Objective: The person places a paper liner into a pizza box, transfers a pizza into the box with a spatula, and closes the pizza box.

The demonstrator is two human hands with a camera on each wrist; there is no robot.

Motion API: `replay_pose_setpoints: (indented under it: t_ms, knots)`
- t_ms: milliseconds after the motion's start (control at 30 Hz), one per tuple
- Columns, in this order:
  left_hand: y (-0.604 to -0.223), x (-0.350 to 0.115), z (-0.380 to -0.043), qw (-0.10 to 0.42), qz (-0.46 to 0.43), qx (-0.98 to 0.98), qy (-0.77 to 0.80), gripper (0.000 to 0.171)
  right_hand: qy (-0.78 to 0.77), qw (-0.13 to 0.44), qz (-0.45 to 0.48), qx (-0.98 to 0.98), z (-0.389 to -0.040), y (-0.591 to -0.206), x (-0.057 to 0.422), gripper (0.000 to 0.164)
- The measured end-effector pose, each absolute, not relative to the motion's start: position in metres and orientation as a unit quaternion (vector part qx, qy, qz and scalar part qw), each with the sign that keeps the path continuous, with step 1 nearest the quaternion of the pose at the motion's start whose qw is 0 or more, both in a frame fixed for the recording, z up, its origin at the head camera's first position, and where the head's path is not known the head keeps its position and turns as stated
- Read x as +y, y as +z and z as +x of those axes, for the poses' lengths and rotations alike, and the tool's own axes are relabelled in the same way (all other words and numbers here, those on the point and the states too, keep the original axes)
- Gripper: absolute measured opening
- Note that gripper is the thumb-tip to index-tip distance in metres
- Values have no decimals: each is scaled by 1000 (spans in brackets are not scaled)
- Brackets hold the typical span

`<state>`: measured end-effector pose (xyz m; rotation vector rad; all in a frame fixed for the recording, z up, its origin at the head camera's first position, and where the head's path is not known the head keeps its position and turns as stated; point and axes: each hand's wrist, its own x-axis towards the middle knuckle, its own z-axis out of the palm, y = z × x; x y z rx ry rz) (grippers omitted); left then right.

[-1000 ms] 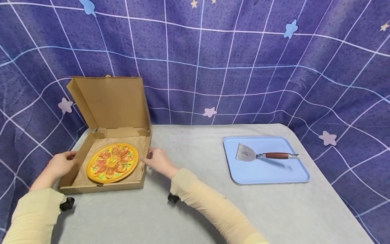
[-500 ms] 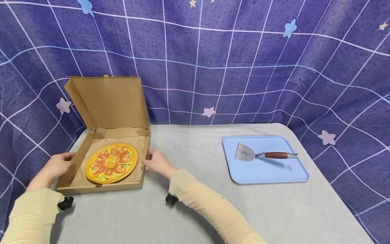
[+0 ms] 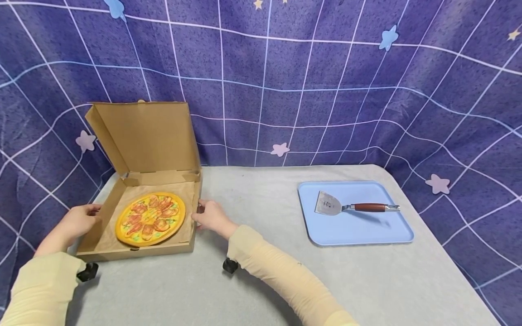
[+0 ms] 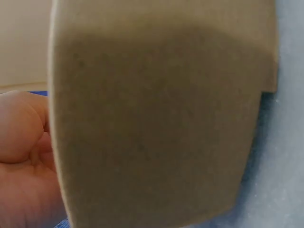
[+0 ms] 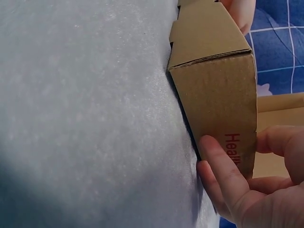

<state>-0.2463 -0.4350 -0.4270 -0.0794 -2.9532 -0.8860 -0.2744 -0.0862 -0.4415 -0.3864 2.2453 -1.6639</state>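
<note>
An open cardboard pizza box (image 3: pixel 151 136) stands on the left of the table, its lid raised at the back. Inside, on brown paper, lies a round pizza (image 3: pixel 150 219) with a yellow crust. My left hand (image 3: pixel 77 224) grips the box's left side wall, its fingertips partly hidden there. On the opposite side my right hand (image 3: pixel 214 218) pinches the right wall; in the right wrist view the thumb is inside and the fingers (image 5: pixel 223 166) lie on the printed outer face. Cardboard (image 4: pixel 156 118) fills most of the left wrist view, covering part of the left hand (image 4: pixel 21 156).
A light blue tray (image 3: pixel 355 233) rests at the table's right. On it lies a metal pizza spatula (image 3: pixel 329 203) with a brown handle. Grey cloth covers the table (image 3: pixel 261 194), and a purple curtain (image 3: pixel 285 108) hangs behind and at both sides.
The box and the pizza have shifted very slightly to the right and toward me over the last half second. Both hands keep their places on its sides. Tray and spatula stay put.
</note>
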Motion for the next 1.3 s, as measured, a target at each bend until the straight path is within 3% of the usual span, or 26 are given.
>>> replay_pose_setpoints:
  t_ms: [800,1300]
  knots:
    - [-435,-408,-232,29,-42,-945,-324,37,-589,194,-144,771,-276,-439,-51,60]
    - [-431,-360,-219,20,-36,-950,-311,39,-553,194,-154,795,-275,-433,-7,59]
